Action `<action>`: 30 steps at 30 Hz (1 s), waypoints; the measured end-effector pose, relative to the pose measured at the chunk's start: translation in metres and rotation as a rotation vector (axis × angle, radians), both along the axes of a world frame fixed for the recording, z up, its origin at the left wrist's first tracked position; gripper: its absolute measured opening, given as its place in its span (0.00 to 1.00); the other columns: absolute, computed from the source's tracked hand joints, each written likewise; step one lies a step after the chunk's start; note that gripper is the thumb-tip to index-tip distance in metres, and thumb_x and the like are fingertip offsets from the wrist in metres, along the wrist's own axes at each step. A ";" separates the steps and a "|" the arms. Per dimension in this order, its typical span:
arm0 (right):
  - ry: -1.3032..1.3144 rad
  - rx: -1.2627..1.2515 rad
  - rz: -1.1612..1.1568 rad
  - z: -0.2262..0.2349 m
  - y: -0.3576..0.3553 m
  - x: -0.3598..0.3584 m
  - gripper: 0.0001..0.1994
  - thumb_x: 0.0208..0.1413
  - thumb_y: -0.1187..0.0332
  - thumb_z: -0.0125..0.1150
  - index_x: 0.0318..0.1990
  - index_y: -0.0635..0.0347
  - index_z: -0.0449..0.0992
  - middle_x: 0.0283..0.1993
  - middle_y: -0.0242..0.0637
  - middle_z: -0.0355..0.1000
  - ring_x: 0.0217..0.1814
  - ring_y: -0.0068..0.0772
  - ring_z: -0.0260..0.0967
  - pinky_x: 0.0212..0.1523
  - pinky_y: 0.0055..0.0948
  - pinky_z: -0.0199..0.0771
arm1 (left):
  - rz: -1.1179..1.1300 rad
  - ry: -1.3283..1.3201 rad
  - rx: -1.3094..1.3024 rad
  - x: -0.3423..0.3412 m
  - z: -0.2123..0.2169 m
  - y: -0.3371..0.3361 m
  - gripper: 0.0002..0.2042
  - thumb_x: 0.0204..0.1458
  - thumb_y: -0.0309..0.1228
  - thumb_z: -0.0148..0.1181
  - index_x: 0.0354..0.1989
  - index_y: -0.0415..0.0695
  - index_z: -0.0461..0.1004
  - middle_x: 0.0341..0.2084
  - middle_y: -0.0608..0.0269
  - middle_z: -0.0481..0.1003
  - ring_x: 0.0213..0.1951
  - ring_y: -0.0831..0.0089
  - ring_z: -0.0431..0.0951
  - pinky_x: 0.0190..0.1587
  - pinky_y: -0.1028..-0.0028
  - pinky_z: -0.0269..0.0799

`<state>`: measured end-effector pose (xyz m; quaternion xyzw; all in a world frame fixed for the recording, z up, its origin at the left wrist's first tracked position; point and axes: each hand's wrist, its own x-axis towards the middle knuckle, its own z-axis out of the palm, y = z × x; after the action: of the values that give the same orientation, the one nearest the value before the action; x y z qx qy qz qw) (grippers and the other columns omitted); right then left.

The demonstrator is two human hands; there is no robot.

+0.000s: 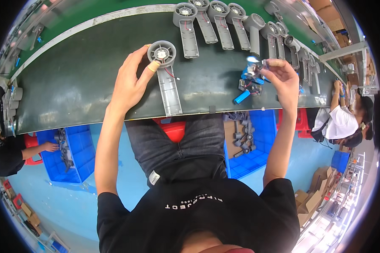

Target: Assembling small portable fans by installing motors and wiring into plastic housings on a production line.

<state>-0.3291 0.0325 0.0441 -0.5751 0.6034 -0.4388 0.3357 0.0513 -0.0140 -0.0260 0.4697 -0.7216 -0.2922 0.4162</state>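
Note:
My left hand is closed round the round head of a grey handheld-fan housing. Its thumb, wearing a pale finger cot, presses on the rim. The housing's handle lies open-faced toward me, and a thin red wire with a white connector sticks out beside it. Raised over the belt, my right hand pinches a small battery-and-circuit-board assembly, blue and silver, partly blurred. Just below it lie a blue cylindrical battery and some dark circuit boards with wires.
Several grey fan housings line the far side of the dark green belt, curving off to the right. Blue crates with grey parts stand below the near edge. Other people sit at far left and far right.

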 end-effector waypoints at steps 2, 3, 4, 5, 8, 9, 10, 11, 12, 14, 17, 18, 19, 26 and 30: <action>-0.141 -0.086 0.021 -0.001 0.000 0.003 0.12 0.53 0.82 0.64 0.45 0.65 0.75 0.46 0.38 0.76 0.47 0.27 0.74 0.53 0.28 0.73 | 0.001 0.015 0.005 0.000 0.001 0.001 0.22 0.58 0.38 0.59 0.57 0.36 0.69 0.48 0.49 0.75 0.51 0.57 0.75 0.54 0.65 0.69; -0.278 -0.171 0.029 0.000 0.002 0.005 0.13 0.52 0.82 0.64 0.45 0.65 0.75 0.47 0.38 0.76 0.47 0.29 0.75 0.53 0.29 0.73 | 0.000 0.015 0.007 -0.001 0.001 0.000 0.22 0.58 0.38 0.59 0.57 0.36 0.69 0.48 0.49 0.75 0.51 0.57 0.75 0.54 0.65 0.69; -0.243 -0.185 0.003 0.000 0.000 0.010 0.13 0.52 0.82 0.64 0.45 0.64 0.74 0.47 0.38 0.75 0.48 0.31 0.75 0.54 0.29 0.72 | 0.002 0.007 -0.008 -0.002 -0.001 -0.002 0.23 0.58 0.38 0.59 0.57 0.36 0.69 0.48 0.49 0.75 0.51 0.57 0.75 0.54 0.65 0.69; -0.244 -0.184 0.002 -0.001 -0.002 0.017 0.13 0.52 0.82 0.64 0.45 0.64 0.74 0.47 0.38 0.75 0.48 0.31 0.75 0.54 0.29 0.72 | 0.004 -0.002 -0.022 -0.002 -0.001 -0.002 0.23 0.58 0.38 0.60 0.57 0.36 0.69 0.48 0.49 0.75 0.51 0.57 0.75 0.54 0.65 0.69; -0.238 -0.144 0.074 -0.006 -0.009 0.027 0.14 0.55 0.80 0.62 0.49 0.66 0.73 0.47 0.39 0.75 0.51 0.33 0.74 0.55 0.31 0.71 | -0.010 0.023 0.012 -0.001 0.000 -0.001 0.22 0.58 0.37 0.60 0.56 0.36 0.70 0.47 0.49 0.75 0.50 0.58 0.76 0.53 0.65 0.69; -0.244 -0.141 0.083 -0.005 -0.010 0.031 0.14 0.55 0.80 0.62 0.49 0.66 0.73 0.47 0.39 0.75 0.51 0.33 0.74 0.55 0.31 0.71 | 0.000 0.018 0.014 0.001 -0.001 -0.001 0.22 0.58 0.37 0.60 0.56 0.36 0.70 0.47 0.49 0.75 0.50 0.58 0.76 0.53 0.65 0.69; -0.274 -0.195 0.049 -0.002 -0.011 0.037 0.15 0.56 0.79 0.61 0.51 0.66 0.73 0.48 0.40 0.75 0.52 0.33 0.74 0.55 0.31 0.70 | 0.005 0.033 -0.020 0.000 -0.002 -0.001 0.21 0.57 0.36 0.61 0.56 0.36 0.70 0.47 0.50 0.75 0.50 0.58 0.76 0.53 0.65 0.70; -0.305 -0.248 0.016 0.001 -0.011 0.042 0.16 0.57 0.77 0.60 0.54 0.67 0.72 0.48 0.40 0.75 0.52 0.33 0.73 0.55 0.32 0.70 | 0.011 0.047 -0.053 -0.001 -0.003 0.000 0.21 0.57 0.35 0.61 0.56 0.37 0.70 0.47 0.50 0.75 0.49 0.58 0.76 0.52 0.65 0.71; -0.253 -0.251 0.026 0.005 -0.010 0.047 0.18 0.60 0.74 0.57 0.57 0.68 0.70 0.50 0.42 0.74 0.54 0.34 0.73 0.56 0.33 0.69 | 0.032 0.070 -0.112 0.001 0.002 0.002 0.20 0.56 0.32 0.63 0.54 0.37 0.71 0.47 0.51 0.75 0.48 0.57 0.76 0.51 0.65 0.71; -0.245 -0.236 0.068 0.007 -0.003 0.043 0.16 0.64 0.69 0.51 0.55 0.70 0.70 0.52 0.46 0.73 0.53 0.36 0.73 0.55 0.31 0.70 | 0.091 0.038 -0.322 0.001 0.005 0.005 0.16 0.51 0.28 0.65 0.48 0.38 0.74 0.44 0.53 0.76 0.46 0.57 0.76 0.50 0.66 0.72; -0.376 -0.239 0.086 0.016 0.005 0.069 0.17 0.65 0.66 0.45 0.53 0.71 0.71 0.47 0.45 0.73 0.47 0.35 0.74 0.48 0.28 0.70 | -0.019 0.034 -0.436 -0.007 0.026 0.023 0.14 0.45 0.23 0.67 0.42 0.39 0.78 0.41 0.55 0.77 0.44 0.58 0.77 0.47 0.66 0.74; -0.397 -0.144 0.140 0.017 0.007 0.076 0.17 0.65 0.65 0.45 0.52 0.70 0.71 0.44 0.43 0.73 0.41 0.32 0.73 0.43 0.26 0.69 | -0.063 0.041 -0.431 -0.010 0.026 0.028 0.14 0.44 0.22 0.67 0.42 0.40 0.78 0.41 0.56 0.77 0.43 0.59 0.78 0.46 0.66 0.75; -0.415 -0.049 0.194 0.016 0.008 0.084 0.17 0.64 0.64 0.45 0.51 0.69 0.71 0.41 0.42 0.72 0.35 0.29 0.71 0.38 0.25 0.68 | -0.107 0.049 -0.425 -0.013 0.026 0.033 0.14 0.43 0.22 0.67 0.41 0.40 0.78 0.41 0.56 0.77 0.42 0.59 0.78 0.45 0.67 0.75; -0.124 0.128 0.245 -0.019 0.011 0.161 0.12 0.62 0.67 0.56 0.48 0.63 0.75 0.30 0.27 0.67 0.23 0.16 0.56 0.27 0.21 0.57 | -0.093 -0.017 -0.277 -0.031 0.014 0.034 0.22 0.48 0.16 0.61 0.54 0.42 0.73 0.38 0.59 0.78 0.29 0.68 0.78 0.28 0.75 0.73; 0.104 0.061 0.259 -0.030 0.002 0.174 0.07 0.60 0.73 0.59 0.44 0.60 0.76 0.28 0.21 0.65 0.24 0.07 0.51 0.23 0.15 0.49 | -0.074 0.004 -0.322 -0.033 0.006 0.030 0.22 0.48 0.17 0.61 0.54 0.42 0.72 0.35 0.58 0.79 0.31 0.65 0.79 0.29 0.72 0.74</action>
<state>-0.1550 0.0347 0.0141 -0.6598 0.5538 -0.3428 0.3749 0.0186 0.0160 -0.0197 0.3692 -0.7751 -0.1889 0.4766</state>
